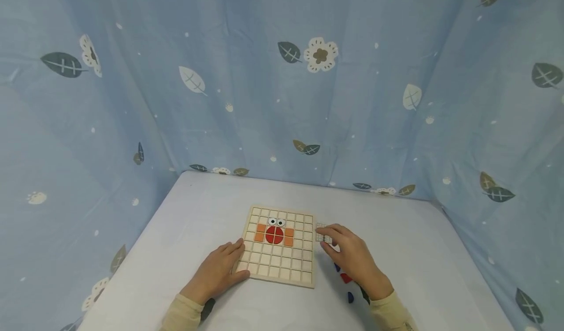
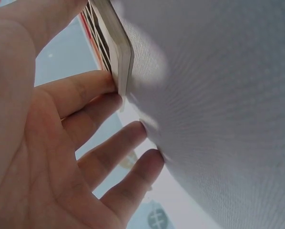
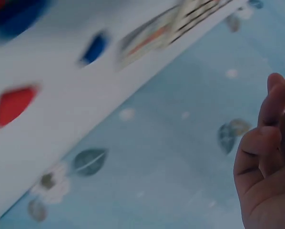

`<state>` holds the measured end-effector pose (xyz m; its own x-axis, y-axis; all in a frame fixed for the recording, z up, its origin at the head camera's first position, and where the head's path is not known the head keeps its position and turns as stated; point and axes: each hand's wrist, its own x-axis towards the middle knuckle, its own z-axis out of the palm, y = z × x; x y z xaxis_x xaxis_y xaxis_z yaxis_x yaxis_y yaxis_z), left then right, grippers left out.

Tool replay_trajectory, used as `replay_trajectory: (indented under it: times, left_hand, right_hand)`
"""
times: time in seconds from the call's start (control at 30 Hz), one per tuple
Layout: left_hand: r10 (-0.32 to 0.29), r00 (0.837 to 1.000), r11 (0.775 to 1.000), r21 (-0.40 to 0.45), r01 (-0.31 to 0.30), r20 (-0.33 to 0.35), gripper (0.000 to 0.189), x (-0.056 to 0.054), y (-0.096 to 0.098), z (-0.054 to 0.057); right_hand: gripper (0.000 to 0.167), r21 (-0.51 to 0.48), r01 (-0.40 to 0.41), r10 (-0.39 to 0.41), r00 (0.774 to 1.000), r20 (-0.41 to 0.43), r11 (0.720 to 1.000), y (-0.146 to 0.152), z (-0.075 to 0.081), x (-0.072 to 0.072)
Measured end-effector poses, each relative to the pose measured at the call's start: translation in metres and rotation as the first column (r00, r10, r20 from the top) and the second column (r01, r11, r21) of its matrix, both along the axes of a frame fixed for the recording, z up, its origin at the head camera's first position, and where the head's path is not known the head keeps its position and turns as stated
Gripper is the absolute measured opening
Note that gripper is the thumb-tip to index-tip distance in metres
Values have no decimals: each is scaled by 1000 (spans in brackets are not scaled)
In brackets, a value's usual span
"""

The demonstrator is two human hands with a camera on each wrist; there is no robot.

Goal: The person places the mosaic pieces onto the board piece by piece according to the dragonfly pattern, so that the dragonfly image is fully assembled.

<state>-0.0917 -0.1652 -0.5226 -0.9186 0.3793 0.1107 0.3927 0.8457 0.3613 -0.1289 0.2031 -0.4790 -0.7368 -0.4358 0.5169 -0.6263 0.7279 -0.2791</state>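
Note:
My left hand [image 1: 216, 271] holds the near left corner of a square wooden grid board [image 1: 275, 267]. The thumb lies along the front edge and the fingers along the left side; in the left wrist view the index fingertip [image 2: 109, 82] touches the rim. On the board sit two googly eyes [image 1: 276, 222], a red circle in quarters [image 1: 274, 235] and orange squares [image 1: 288, 238] on both sides. Beside the board's right edge, my right hand [image 1: 352, 255] holds a small grid-printed card [image 1: 324, 226] between thumb and index finger, partly hidden by the fingers.
Below the right hand lie a red piece [image 1: 345, 278], a blue half-round piece [image 1: 350, 297] and a dark green piece [image 1: 364, 294], partly under the wrist. The white table [image 1: 211, 194] is enclosed by a blue patterned curtain [image 1: 246, 101] at the back and sides.

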Motion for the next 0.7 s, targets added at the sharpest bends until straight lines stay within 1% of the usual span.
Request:
replay_trajectory:
  times: [0.1, 0.17, 0.23, 0.33, 0.43, 0.57, 0.67, 0.7]
  left_hand:
    - [2, 1000, 1000, -4, -2, 2, 73, 0, 0, -1]
    - [2, 1000, 1000, -4, -2, 0, 73, 0, 0, -1]
    - [3, 1000, 1000, -1, -3, 1, 73, 0, 0, 0]
    - [5, 1000, 1000, -4, -5, 8, 73, 0, 0, 0]
    - [9, 1000, 1000, -5, -9, 18, 74, 0, 0, 0]
    - [17, 1000, 1000, -1, -17, 25, 74, 1, 0, 0]
    - [16, 1000, 1000, -1, -16, 21, 73, 1, 0, -1]
    - [14, 1000, 1000, -1, -14, 18, 73, 1, 0, -1]
  right_hand:
    - [49, 37, 80, -82, 995, 62, 996, 23, -4, 4]
    - [49, 73, 133, -141, 983, 120, 988, 37, -6, 7]
    - [49, 104, 181, -197, 963, 184, 978, 49, -7, 10]
    - [48, 156, 232, -268, 924, 272, 960, 65, -12, 11]
    - [46, 184, 256, -305, 891, 337, 949, 76, -15, 12]
    - [43, 201, 263, -323, 864, 387, 944, 86, -20, 12]
    - [42, 213, 270, -337, 847, 411, 939, 91, -25, 12]
    - [42, 220, 277, -347, 836, 425, 935, 93, -26, 12]
